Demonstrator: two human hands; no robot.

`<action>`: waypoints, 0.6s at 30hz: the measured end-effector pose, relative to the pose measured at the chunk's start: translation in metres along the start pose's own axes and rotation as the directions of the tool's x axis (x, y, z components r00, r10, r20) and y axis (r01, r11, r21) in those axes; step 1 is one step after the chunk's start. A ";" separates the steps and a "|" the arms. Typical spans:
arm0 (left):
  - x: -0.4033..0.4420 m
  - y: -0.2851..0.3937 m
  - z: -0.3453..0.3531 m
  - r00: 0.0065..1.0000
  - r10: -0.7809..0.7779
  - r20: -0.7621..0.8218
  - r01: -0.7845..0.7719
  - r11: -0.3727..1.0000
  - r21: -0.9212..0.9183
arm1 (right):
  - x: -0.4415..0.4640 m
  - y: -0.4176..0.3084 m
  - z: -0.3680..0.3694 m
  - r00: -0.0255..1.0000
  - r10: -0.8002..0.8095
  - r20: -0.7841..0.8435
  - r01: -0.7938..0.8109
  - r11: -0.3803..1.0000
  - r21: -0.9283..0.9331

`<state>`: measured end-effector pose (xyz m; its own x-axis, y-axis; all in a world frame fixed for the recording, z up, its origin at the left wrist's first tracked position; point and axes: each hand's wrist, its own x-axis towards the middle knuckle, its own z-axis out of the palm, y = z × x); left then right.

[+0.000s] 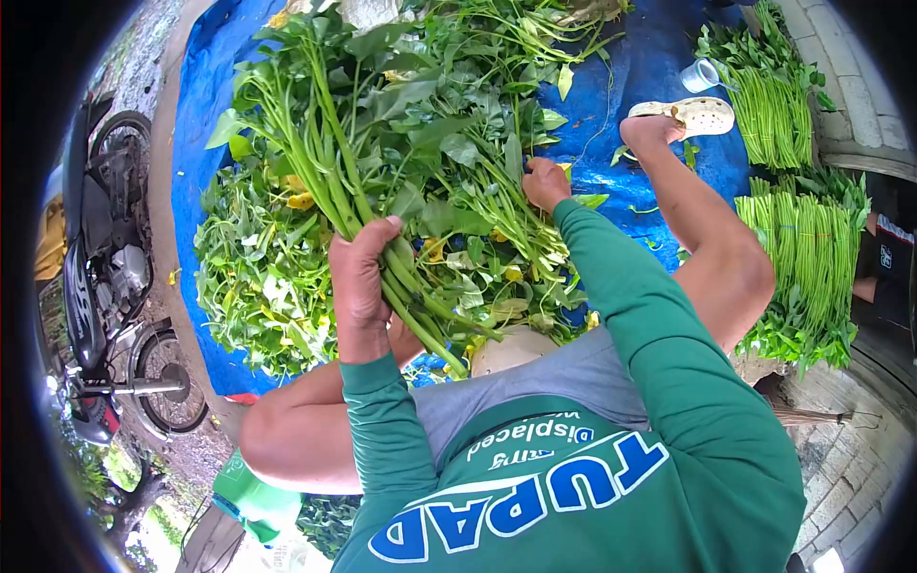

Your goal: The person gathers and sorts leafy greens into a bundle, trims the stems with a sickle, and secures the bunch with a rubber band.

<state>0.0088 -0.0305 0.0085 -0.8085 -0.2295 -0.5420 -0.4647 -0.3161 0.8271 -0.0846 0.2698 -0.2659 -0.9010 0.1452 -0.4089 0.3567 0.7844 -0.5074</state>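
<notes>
My left hand point(358, 277) is wrapped round a bunch of water spinach point(330, 181). Its thick green stems run down past my wrist, and the leafy tops point away from me. To the right, my right hand point(546, 184) is closed at the edge of the leaves, with its fingertips partly hidden; what they pinch, if anything, I cannot make out. Loose water spinach stems point(506, 215) lie between my hands. Under and around them spreads a heap of leaves point(258, 286), some of them yellow.
The heap lies on a blue tarp point(611, 115). Tied bundles of stems point(802, 258) lie at the right, near a white cup point(700, 75) and my white clog point(707, 116). A motorcycle point(105, 277) stands at the left. Part of another person point(890, 253) shows at the right edge.
</notes>
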 end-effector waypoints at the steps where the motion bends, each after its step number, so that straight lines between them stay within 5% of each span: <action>1: 0.001 -0.001 0.002 1.000 -0.002 0.000 0.002 1.000 -0.010 | 0.007 0.001 -0.004 0.997 0.022 0.079 -0.020 0.999 -0.031; 5: 0.007 -0.003 -0.001 0.999 -0.012 0.047 0.011 1.000 0.008 | 0.030 0.012 -0.028 0.955 -0.072 0.288 0.047 0.994 0.094; 6: 0.007 -0.003 -0.003 0.999 -0.019 0.048 0.019 1.000 0.006 | 0.015 -0.001 -0.042 0.970 0.024 0.241 -0.109 0.932 0.346; 9: 0.007 -0.004 -0.004 0.998 -0.030 0.054 0.030 1.000 -0.008 | 0.000 -0.016 -0.091 0.968 -0.200 0.151 0.147 0.940 0.307; 10: 0.007 -0.004 -0.005 0.998 -0.029 0.053 0.030 0.999 -0.012 | -0.001 -0.021 -0.108 0.965 -0.197 0.175 0.155 0.961 0.227; 12: 0.007 -0.005 -0.008 0.998 -0.030 0.050 0.031 0.999 -0.022 | -0.010 -0.031 -0.135 0.980 -0.150 0.132 0.088 0.918 0.388; 14: 0.006 -0.005 -0.011 0.998 -0.036 0.051 0.038 0.999 -0.031 | -0.029 -0.041 -0.171 0.971 -0.126 0.203 -0.033 0.772 0.635; 16: 0.005 -0.004 -0.014 0.997 -0.036 0.071 0.039 0.998 -0.046 | -0.066 -0.056 -0.221 0.916 -0.183 0.356 -0.242 0.456 0.856; 18: 0.002 -0.001 -0.011 0.998 -0.029 0.064 0.032 0.998 -0.050 | -0.092 -0.063 -0.248 0.891 -0.268 0.366 -0.228 0.433 0.872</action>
<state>0.0113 -0.0403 0.0047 -0.8162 -0.1614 -0.5548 -0.4716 -0.3687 0.8011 -0.0849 0.3567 -0.0084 -0.8079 -0.3020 -0.5060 0.5755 -0.2193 -0.7879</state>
